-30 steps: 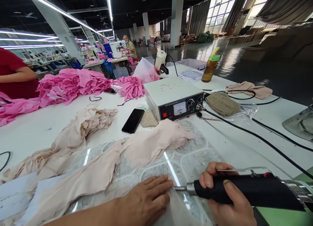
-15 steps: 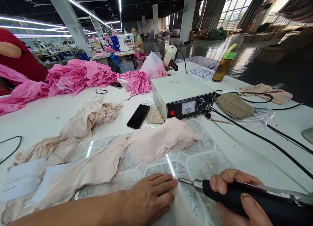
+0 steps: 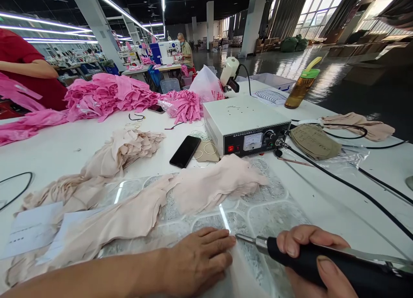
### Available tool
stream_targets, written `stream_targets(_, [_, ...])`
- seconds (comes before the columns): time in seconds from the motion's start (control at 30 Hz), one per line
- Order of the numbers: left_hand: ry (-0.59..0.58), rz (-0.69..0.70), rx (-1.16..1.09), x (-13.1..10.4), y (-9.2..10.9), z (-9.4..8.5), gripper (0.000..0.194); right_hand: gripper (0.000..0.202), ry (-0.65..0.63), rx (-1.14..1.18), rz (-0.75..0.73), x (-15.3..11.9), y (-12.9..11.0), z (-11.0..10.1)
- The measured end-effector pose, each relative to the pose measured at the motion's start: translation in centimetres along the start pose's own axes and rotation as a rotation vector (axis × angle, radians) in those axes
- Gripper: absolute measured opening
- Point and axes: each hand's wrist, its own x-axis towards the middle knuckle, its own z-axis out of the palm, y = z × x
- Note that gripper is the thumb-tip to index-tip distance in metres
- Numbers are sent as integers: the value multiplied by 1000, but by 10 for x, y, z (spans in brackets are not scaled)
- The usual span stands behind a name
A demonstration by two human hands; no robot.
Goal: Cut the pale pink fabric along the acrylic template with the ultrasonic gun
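My left hand [image 3: 204, 259] lies flat, palm down, on a pale pink sheer fabric piece [image 3: 243, 276] over a patterned clear mat [image 3: 271, 216]. Wrapped in my right hand [image 3: 312, 250] is a black ultrasonic handpiece [image 3: 342, 263] with a metal tip. That tip points left and ends right beside my left fingertips; whether it touches the fabric I cannot tell. Beyond my hands, a stack of pale pink fabric pieces [image 3: 216, 182] rests on the mat, and another layered strip of them [image 3: 122, 222] runs along the left.
A control box [image 3: 248, 121] with a dial stands behind the fabric, its black cable [image 3: 342, 182] running right. Nearby are a phone [image 3: 185, 152], a bottle [image 3: 300, 89] and brown card pieces [image 3: 314, 141]. Pink fabric [image 3: 112, 93] is heaped far left, near a person in red [image 3: 29, 66].
The view has shifted slightly, so the background sits a little further right. The person in red has moved an arm. My hands and the handpiece stay almost where they were.
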Motion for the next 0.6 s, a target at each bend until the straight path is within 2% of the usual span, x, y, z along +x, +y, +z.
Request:
stream_targets(0.13, [5, 0, 0, 0, 0, 0, 26, 16, -39, -23, -34, 1, -2, 1])
stream_targets(0.37, [46, 9, -30, -2, -1, 3, 23, 15, -36, -19, -36, -2, -2, 0])
stream_targets(0.6, [122, 13, -10, -3, -2, 11, 22, 10, -75, -6, -43, -1, 2, 2])
